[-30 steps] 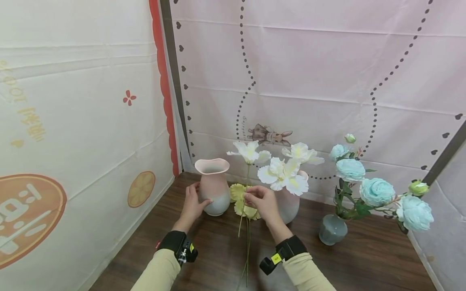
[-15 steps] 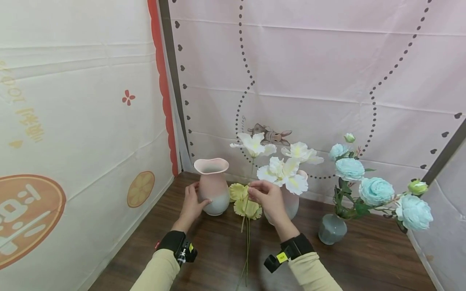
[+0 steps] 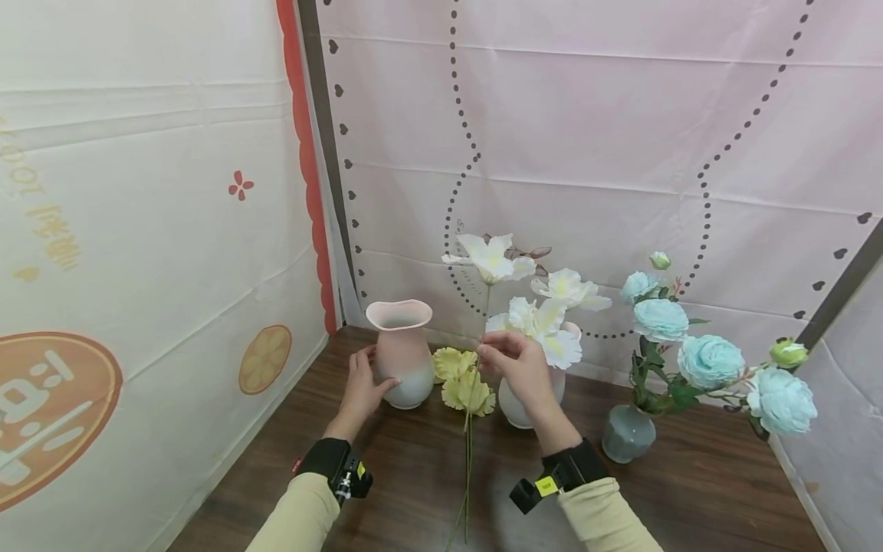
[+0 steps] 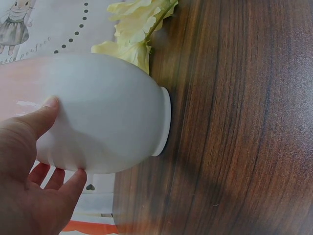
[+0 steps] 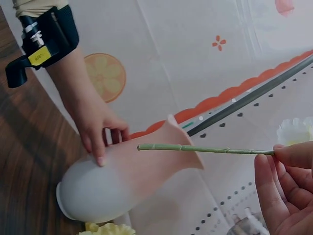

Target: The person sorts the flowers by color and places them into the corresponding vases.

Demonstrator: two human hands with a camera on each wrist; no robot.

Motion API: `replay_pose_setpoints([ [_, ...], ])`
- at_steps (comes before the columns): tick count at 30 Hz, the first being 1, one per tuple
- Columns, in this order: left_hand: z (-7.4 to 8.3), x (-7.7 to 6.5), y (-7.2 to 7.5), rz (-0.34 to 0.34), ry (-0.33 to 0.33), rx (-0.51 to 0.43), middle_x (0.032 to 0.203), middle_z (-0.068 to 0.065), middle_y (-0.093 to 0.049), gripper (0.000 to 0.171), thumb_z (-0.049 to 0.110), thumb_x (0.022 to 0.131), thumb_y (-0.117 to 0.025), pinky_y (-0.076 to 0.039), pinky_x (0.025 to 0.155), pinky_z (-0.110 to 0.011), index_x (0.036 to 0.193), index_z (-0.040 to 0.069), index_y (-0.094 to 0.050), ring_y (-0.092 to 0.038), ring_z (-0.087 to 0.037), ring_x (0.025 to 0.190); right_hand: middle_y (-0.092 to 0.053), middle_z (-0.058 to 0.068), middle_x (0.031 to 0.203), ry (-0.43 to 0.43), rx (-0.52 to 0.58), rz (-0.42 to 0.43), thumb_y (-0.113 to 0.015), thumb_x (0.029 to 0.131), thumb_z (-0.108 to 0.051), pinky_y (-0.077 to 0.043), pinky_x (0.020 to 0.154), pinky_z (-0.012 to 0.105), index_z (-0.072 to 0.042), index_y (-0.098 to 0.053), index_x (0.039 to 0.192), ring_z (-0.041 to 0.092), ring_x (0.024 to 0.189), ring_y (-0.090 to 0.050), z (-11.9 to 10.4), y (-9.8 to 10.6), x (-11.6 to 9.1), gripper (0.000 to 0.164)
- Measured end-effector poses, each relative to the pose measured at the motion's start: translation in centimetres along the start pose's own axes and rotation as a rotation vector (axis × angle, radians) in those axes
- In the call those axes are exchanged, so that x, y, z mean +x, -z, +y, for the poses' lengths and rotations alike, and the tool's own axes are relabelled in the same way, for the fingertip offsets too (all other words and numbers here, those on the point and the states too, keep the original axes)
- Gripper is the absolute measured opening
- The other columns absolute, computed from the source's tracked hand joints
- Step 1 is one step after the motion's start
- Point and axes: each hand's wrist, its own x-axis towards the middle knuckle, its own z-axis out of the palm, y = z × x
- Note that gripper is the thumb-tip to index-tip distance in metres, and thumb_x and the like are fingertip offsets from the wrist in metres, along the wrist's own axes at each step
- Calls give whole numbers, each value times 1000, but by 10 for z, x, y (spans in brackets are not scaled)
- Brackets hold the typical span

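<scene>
My left hand (image 3: 360,391) holds the side of a wavy-rimmed vase (image 3: 402,349), pink above and pale grey-white below, which stands upright on the table. In the left wrist view the thumb and fingers spread round the vase body (image 4: 107,112). Between thumb and fingertips, my right hand (image 3: 522,372) pinches the green stem (image 5: 195,148) of a white flower (image 3: 490,259). Its bloom is held up above the hand; in the right wrist view the cut stem end points toward the vase. Two yellow flowers (image 3: 469,391) with long stems lie on the table between the hands.
A second pink and white vase (image 3: 515,406) stands behind my right hand, with white flowers (image 3: 541,326) above it. Further right, a small grey vase (image 3: 629,435) holds pale blue flowers (image 3: 710,360). Printed cloth walls (image 3: 586,115) enclose the wooden table (image 3: 407,491).
My right hand has moved right and slightly up, raising the white flower with its stem. My left hand stays on the vase, which has not moved.
</scene>
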Motion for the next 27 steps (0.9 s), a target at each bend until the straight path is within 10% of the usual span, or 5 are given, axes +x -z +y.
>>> replay_pose_setpoints([
  [27,-1,1,0,-13,5,-12,150,-23,-24,82,15,89,-74,-36,120,-52,150,0,-20,-34,-42,144,-70,-15,84,103,-23,167,-66,94,-5,-63,77,21,14,-60,116,3,79,-70,-33,67,16,29],
])
